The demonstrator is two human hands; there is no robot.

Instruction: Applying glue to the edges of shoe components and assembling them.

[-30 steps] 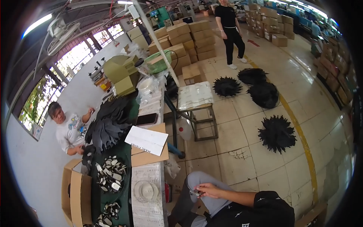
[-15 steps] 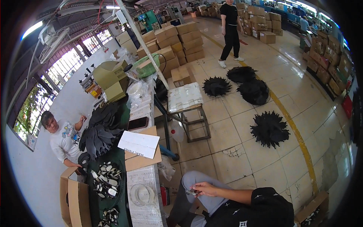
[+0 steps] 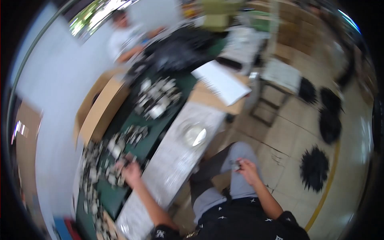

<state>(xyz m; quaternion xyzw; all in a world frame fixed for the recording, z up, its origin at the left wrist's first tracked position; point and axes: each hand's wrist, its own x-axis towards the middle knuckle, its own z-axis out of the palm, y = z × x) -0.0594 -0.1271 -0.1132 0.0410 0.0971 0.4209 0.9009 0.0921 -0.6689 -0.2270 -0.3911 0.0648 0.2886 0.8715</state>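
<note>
Factory workshop: stacked cardboard boxes, parts-strewn green workbench.

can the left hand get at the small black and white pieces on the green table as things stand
Probably yes: the left hand is already stretched over the green table, at the small pieces, with nothing between them. Motion blur hides whether it grips one.

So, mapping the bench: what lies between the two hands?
In the head view, the pale patterned strip along the bench edge separates left hand and right hand.
</note>
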